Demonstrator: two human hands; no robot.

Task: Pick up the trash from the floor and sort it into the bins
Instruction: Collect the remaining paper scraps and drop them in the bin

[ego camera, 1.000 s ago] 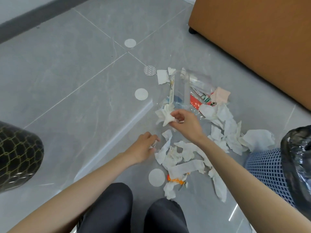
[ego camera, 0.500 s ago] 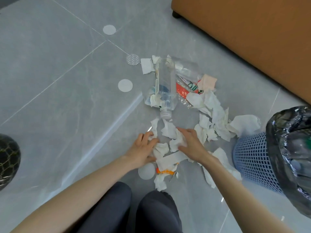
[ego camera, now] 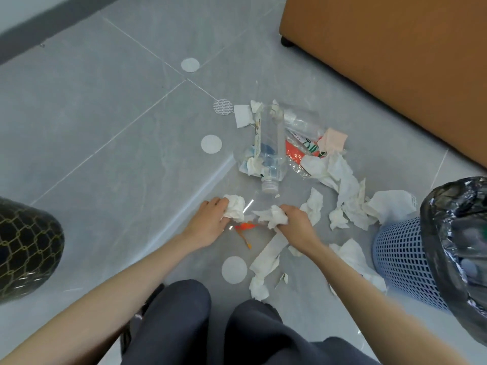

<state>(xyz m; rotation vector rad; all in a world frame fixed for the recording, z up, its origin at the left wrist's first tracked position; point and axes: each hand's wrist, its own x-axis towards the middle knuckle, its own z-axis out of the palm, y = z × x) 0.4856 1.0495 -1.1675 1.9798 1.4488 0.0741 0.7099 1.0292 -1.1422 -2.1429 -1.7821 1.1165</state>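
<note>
My left hand (ego camera: 208,226) grips a crumpled white tissue wad (ego camera: 235,207) just above the grey floor. Beside it, my right hand (ego camera: 299,227) grips another bunch of white tissue (ego camera: 271,216). An orange scrap (ego camera: 245,227) lies between the two hands. A long tissue strip (ego camera: 266,262) lies below my right hand. Beyond the hands a clear plastic bottle (ego camera: 270,151) lies on its side, cap toward me, beside a clear wrapper with red print (ego camera: 300,146). More torn tissues (ego camera: 342,185) spread to the right. A blue mesh bin (ego camera: 400,264) with a black liner (ego camera: 458,246) stands at the right.
A black bin with gold net pattern (ego camera: 26,248) stands at the left edge. An orange-brown cabinet (ego camera: 395,61) fills the upper right. White round stickers (ego camera: 210,144) dot the floor. My knees (ego camera: 184,320) are at the bottom centre.
Both hands, which were pressing on the tissue pile, have closed around tissue and lifted it slightly. The orange scrap under the pile is now uncovered.
</note>
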